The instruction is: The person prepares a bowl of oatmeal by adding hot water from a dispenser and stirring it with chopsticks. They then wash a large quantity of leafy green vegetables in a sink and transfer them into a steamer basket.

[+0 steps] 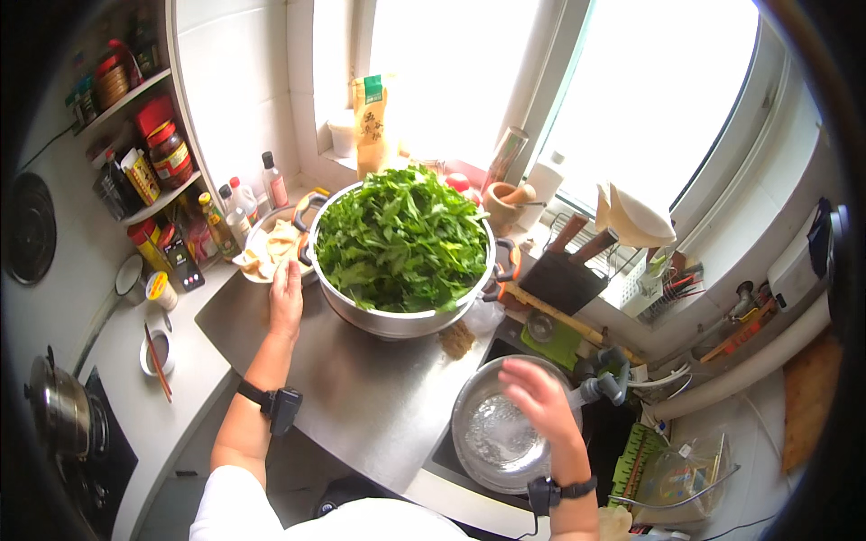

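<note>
A large steel pot (379,323) with orange-and-black handles stands on the steel worktop, heaped with chopped leafy greens (406,240). My left hand (287,301) is beside its left side, fingers stretched straight, with nothing visible in it. Just beyond those fingertips a bowl (259,274) holds pale yellow, folded pieces (281,240); whether I touch the bowl is unclear. My right hand (541,399), empty and slightly blurred, hovers over a round metal basin (467,433) with what looks like water inside. Dark straps with small devices circle both wrists.
A brown clump (457,339) lies right of the pot. Behind stand a wooden mortar (504,206) and a black knife block (565,280). A grey tap (605,382) reaches towards the basin. At left are a cup with chopsticks (157,355), several bottles and a lidded pot (61,409).
</note>
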Demonstrator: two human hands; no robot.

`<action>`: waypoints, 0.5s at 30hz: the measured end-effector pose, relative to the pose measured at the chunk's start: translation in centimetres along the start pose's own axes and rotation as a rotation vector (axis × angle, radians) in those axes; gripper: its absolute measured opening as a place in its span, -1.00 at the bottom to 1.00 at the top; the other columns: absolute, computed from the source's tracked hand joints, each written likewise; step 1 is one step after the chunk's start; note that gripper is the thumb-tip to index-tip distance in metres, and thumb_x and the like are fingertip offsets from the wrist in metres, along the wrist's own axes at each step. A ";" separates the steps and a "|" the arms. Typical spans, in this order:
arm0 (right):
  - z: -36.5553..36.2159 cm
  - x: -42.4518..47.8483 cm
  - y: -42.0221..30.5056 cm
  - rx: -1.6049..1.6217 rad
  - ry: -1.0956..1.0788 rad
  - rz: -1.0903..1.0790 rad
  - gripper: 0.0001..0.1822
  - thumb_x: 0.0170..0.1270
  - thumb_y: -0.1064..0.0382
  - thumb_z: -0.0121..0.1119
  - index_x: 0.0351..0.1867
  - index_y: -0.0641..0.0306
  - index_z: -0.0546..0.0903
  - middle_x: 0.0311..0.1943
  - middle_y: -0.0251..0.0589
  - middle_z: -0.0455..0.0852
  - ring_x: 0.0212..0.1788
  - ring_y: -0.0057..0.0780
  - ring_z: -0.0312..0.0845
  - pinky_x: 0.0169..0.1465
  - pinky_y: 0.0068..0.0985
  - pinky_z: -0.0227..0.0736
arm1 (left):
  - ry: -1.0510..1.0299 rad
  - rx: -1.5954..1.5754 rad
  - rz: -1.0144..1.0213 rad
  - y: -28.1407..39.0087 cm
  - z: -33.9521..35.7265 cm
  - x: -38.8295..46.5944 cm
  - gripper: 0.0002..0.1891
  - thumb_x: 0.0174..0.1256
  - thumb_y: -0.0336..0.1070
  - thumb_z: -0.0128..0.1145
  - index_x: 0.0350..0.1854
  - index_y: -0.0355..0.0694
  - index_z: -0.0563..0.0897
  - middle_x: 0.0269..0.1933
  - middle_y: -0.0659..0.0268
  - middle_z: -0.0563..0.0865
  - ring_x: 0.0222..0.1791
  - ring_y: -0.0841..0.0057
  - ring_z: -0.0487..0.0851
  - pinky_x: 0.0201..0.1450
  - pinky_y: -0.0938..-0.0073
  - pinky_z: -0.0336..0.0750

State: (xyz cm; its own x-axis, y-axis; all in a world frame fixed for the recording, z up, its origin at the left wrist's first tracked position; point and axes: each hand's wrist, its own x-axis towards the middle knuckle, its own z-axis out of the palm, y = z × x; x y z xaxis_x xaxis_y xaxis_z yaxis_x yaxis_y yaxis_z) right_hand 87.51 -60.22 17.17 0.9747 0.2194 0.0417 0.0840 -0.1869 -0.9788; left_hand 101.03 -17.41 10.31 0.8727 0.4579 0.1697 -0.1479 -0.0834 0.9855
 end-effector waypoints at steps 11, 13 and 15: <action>5.6 13.5 3.2 0.131 0.319 0.200 -0.48 0.44 0.06 0.04 0.27 0.35 0.33 0.09 -0.18 0.51 0.13 -0.39 0.46 0.05 -0.38 0.53 | -0.290 -0.320 -0.161 -1.3 2.3 8.3 -0.68 0.40 -0.08 0.11 -0.04 -0.24 0.52 -0.23 0.52 0.50 -0.28 0.76 0.39 -0.20 0.73 0.27; 5.6 13.8 2.3 -0.098 0.383 0.114 -0.40 0.40 0.05 0.10 0.30 0.41 0.28 0.11 -0.11 0.49 0.14 -0.38 0.45 0.09 -0.37 0.50 | -0.180 -0.357 -0.084 -1.8 1.6 8.9 -0.63 0.38 -0.10 0.13 0.01 -0.29 0.48 -0.19 0.45 0.52 -0.21 0.75 0.44 -0.10 0.67 0.33; 6.0 13.5 -0.8 -0.302 0.493 -0.056 -0.33 0.37 0.05 0.15 0.33 0.44 0.23 0.15 -0.05 0.46 0.18 -0.30 0.43 0.13 -0.36 0.47 | 0.036 -0.168 0.139 -2.6 0.6 9.0 -0.41 0.30 -0.13 0.23 0.18 -0.42 0.30 0.09 0.16 0.47 0.10 0.43 0.43 0.24 0.40 0.30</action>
State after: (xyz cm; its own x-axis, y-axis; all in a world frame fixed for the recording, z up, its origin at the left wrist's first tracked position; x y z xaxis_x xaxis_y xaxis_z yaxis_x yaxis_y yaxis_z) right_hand 99.41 -51.37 17.30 0.9423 -0.2218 0.2508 0.1226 -0.4682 -0.8751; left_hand 109.58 -13.61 9.30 0.8216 0.4840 0.3012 -0.3439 -0.0004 0.9390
